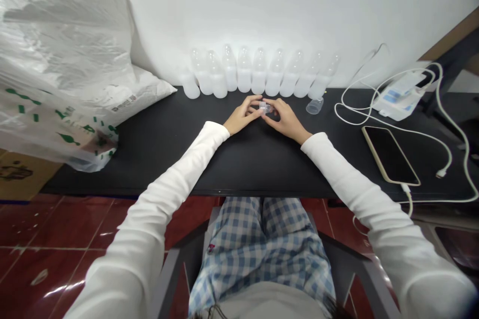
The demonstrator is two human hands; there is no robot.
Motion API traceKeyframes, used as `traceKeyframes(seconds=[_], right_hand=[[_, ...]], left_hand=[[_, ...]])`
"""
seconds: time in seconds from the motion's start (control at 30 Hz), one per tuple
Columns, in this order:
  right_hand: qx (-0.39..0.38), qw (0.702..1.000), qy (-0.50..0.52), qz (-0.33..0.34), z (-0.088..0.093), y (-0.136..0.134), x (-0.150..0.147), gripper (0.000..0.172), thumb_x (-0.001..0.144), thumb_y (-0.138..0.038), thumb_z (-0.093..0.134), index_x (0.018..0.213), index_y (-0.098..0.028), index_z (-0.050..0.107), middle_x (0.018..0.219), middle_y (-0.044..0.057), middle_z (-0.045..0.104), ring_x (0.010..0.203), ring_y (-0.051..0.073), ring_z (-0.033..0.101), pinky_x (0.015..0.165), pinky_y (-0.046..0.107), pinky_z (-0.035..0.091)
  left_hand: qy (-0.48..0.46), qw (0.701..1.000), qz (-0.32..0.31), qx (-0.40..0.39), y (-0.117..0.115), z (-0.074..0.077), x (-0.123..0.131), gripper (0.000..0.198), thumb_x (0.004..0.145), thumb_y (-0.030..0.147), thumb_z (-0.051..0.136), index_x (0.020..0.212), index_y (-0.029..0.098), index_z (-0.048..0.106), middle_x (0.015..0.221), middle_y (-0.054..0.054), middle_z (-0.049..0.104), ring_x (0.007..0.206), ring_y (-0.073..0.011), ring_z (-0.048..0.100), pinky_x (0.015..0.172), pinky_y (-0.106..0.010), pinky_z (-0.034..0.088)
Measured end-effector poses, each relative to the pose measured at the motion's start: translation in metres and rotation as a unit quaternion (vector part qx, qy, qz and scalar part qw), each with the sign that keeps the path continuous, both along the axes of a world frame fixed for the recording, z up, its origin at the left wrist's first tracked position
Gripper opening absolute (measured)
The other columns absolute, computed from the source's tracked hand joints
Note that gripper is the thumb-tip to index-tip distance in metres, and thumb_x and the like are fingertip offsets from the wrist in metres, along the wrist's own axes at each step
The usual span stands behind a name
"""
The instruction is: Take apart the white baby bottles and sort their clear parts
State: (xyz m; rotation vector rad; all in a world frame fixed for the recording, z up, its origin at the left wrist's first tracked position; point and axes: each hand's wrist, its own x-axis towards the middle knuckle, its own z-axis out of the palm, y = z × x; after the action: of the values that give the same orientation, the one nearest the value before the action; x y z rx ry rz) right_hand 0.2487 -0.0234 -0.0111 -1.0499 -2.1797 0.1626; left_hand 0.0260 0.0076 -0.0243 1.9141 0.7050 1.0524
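Note:
Both hands meet over the middle of the black table. My left hand and my right hand pinch a small clear plastic piece between their fingertips. Behind them, against the white wall, stands a row of several clear plastic bottles. One small clear cup-like part lies on its own just right of my right hand.
A large plastic bag covers the table's left end. On the right lie a dark phone on a white charging cable and a white box. A cardboard box sits on the red floor at left.

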Motion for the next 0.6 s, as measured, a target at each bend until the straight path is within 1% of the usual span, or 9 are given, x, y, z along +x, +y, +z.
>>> traceKeyframes(seconds=[0.1,0.2,0.27,0.33,0.47,0.6], right_hand=[[-0.01,0.999,0.033,0.034,-0.001,0.0,-0.001,0.052,0.1,-0.055,0.059,0.143,-0.024,0.055,0.103,0.008,0.066,0.086,0.023,0.061,0.084,0.041,0.053],[-0.037,0.995,0.076,0.046,-0.001,-0.001,-0.003,0.058,0.1,-0.06,0.057,0.143,-0.022,0.05,0.102,0.007,0.067,0.077,0.019,0.058,0.078,0.038,0.052],[-0.054,0.993,0.095,0.037,0.0,-0.002,-0.004,0.054,0.101,-0.064,0.053,0.135,-0.021,0.051,0.1,0.006,0.068,0.073,0.017,0.056,0.075,0.036,0.05],[-0.068,0.993,0.096,0.016,0.002,-0.002,-0.004,0.05,0.102,-0.067,0.048,0.121,-0.021,0.053,0.093,0.005,0.067,0.071,0.016,0.056,0.073,0.035,0.047],[-0.101,0.992,0.077,-0.016,0.006,-0.003,-0.004,0.052,0.099,-0.075,0.046,0.096,-0.023,0.053,0.074,-0.001,0.059,0.064,0.015,0.053,0.068,0.033,0.04],[-0.123,0.988,0.091,0.006,0.008,-0.004,-0.006,0.051,0.096,-0.074,0.052,0.086,-0.024,0.05,0.067,-0.003,0.054,0.061,0.014,0.048,0.064,0.03,0.036]], left_hand=[[-0.027,0.999,-0.008,-0.039,0.001,0.0,-0.001,0.063,0.087,0.06,0.078,0.134,0.022,0.059,0.124,-0.012,0.073,0.09,-0.0158,0.072,0.089,-0.034,0.06],[-0.057,0.994,-0.019,-0.091,0.005,0.0,-0.002,0.061,0.083,0.061,0.081,0.124,0.02,0.062,0.12,-0.011,0.074,0.088,-0.0152,0.071,0.083,-0.032,0.061],[-0.072,0.99,-0.03,-0.114,0.007,0.001,-0.003,0.06,0.082,0.061,0.083,0.122,0.021,0.063,0.123,-0.011,0.074,0.094,-0.0169,0.072,0.084,-0.032,0.062],[-0.08,0.988,-0.039,-0.124,0.006,0.004,-0.004,0.06,0.08,0.06,0.084,0.122,0.021,0.064,0.127,-0.011,0.074,0.101,-0.0187,0.073,0.088,-0.034,0.063],[-0.077,0.987,-0.056,-0.129,0.002,0.01,-0.006,0.065,0.076,0.06,0.088,0.124,0.022,0.066,0.134,-0.012,0.073,0.104,-0.0203,0.075,0.094,-0.037,0.063],[-0.065,0.986,-0.072,-0.133,0.001,0.012,-0.006,0.064,0.077,0.055,0.088,0.127,0.021,0.066,0.141,-0.013,0.07,0.105,-0.0208,0.075,0.097,-0.039,0.063]])
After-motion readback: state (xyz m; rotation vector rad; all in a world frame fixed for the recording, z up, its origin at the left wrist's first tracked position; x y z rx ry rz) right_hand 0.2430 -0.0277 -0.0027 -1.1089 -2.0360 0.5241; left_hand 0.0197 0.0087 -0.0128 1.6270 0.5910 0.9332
